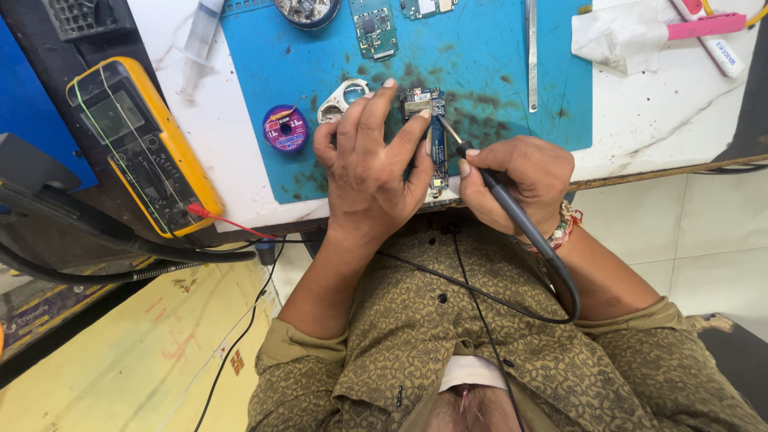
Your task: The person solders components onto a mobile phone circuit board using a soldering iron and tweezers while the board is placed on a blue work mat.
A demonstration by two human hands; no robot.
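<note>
A small blue circuit board [433, 132] lies on the blue work mat [488, 56] near the table's front edge. My left hand [370, 164] rests on the mat with its fingertips pressing the board's left side and top. My right hand [520, 180] grips a black soldering iron [500, 196] like a pen. Its thin metal tip [448, 130] touches the board's right edge. The iron's black cable loops down over my shirt.
A yellow multimeter [140, 144] with a red lead leans at the left. On or near the mat lie a purple solder spool [285, 128], a metal bracket [342, 98], another green board [374, 30], tweezers [532, 52], a syringe [198, 44] and a crumpled tissue [620, 36].
</note>
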